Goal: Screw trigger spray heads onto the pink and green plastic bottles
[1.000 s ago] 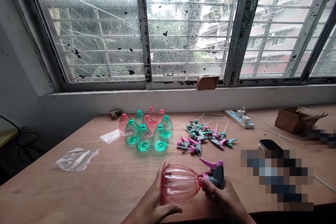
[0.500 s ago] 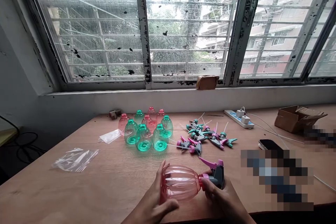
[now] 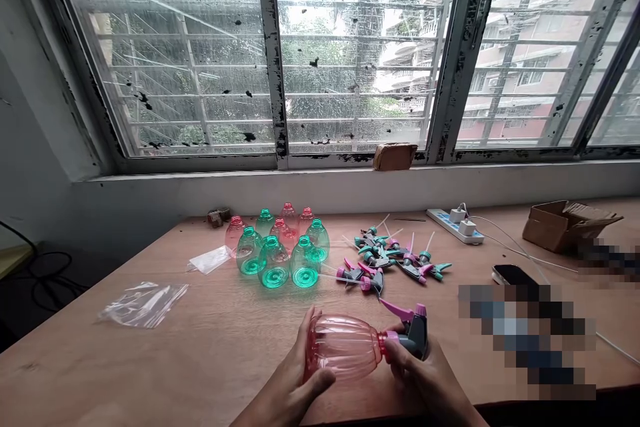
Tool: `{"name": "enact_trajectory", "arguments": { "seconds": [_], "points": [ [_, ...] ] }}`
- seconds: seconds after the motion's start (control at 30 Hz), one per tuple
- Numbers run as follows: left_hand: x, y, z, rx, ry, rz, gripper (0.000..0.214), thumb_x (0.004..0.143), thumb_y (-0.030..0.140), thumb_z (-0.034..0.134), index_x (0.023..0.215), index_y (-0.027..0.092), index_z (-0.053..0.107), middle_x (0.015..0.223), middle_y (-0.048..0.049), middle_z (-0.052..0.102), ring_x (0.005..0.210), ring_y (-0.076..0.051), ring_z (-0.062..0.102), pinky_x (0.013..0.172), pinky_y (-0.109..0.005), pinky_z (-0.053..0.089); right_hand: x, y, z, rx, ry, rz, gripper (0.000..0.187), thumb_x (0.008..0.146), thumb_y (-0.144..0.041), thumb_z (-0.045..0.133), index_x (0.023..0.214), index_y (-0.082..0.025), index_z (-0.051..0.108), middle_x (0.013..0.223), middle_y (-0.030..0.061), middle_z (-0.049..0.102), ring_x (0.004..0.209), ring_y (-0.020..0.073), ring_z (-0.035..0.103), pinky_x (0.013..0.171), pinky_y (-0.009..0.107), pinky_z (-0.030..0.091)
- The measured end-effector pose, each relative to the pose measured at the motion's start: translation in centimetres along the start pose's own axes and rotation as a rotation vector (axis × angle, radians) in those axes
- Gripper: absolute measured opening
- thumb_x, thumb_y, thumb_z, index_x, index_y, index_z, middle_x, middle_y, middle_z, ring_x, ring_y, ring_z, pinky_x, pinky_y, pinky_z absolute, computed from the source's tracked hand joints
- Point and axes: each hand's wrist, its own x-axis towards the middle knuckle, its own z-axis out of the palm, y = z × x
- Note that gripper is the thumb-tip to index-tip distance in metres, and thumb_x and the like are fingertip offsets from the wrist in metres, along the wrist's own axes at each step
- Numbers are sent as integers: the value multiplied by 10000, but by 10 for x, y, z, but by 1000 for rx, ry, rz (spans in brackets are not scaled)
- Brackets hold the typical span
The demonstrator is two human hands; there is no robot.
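A clear pink bottle (image 3: 345,347) lies on its side just above the wooden table (image 3: 220,347), held between both hands. My left hand (image 3: 293,387) wraps round the bottle's base, thumb across its underside. My right hand (image 3: 425,377) is closed on the grey and pink spray head (image 3: 413,332) fitted at the bottle's neck. Behind stand several green and pink bottles without heads (image 3: 280,250). To their right lies a heap of loose spray heads (image 3: 393,260).
Two clear plastic bags (image 3: 145,303) lie at the left. A white power strip (image 3: 455,225), a phone (image 3: 513,275) and an open cardboard box (image 3: 567,223) sit at the right. A window sill and barred window run along the back.
My left thumb has slid a little further round the bottle's underside and the bottle has turned slightly. Everything else on the table is where it was.
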Motion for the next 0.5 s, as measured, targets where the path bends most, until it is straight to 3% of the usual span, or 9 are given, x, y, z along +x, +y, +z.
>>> {"name": "enact_trajectory", "arguments": {
  "seconds": [0.1, 0.23, 0.3, 0.4, 0.5],
  "points": [
    [0, -1, 0, 16, 12, -10, 969, 909, 525, 625, 1596, 249, 0, 1692, -100, 139, 1542, -290, 169, 1263, -442, 106, 0, 0, -1, -12, 6, 7, 415, 729, -505, 830, 817, -144, 644, 552, -23, 632, 351, 81, 478, 341, 189, 366],
    [3, -2, 2, 122, 28, 12, 1271, 711, 362, 870, 1590, 261, -42, 1689, -114, 131, 1540, -311, 157, 1260, -429, 120, 1, 1, -1, -11, -5, 35, 427, 746, -528, 807, 808, -143, 634, 533, -33, 619, 314, 65, 454, 319, 173, 334],
    [4, -3, 2, 118, 32, 14, 1332, 661, 403, 900, 1589, 254, -43, 1683, -127, 147, 1537, -326, 161, 1258, -436, 127, 1, 2, -1, 6, -7, 37, 429, 734, -519, 822, 819, -141, 637, 535, -32, 625, 312, 61, 450, 317, 173, 347],
    [3, -1, 0, 41, 8, 8, 1143, 788, 600, 732, 1591, 249, -3, 1682, -124, 159, 1537, -327, 164, 1255, -461, 128, 0, 1, -1, 10, -9, 26, 424, 727, -502, 835, 828, -136, 647, 539, -27, 634, 318, 59, 460, 324, 165, 343],
    [2, 5, -1, 11, 11, -21, 913, 923, 608, 542, 1590, 256, 26, 1680, -116, 174, 1536, -305, 183, 1255, -477, 116, 0, 1, -1, 9, -11, 14, 410, 734, -499, 832, 817, -141, 649, 543, -22, 641, 329, 60, 470, 329, 163, 346]
  ]
}}
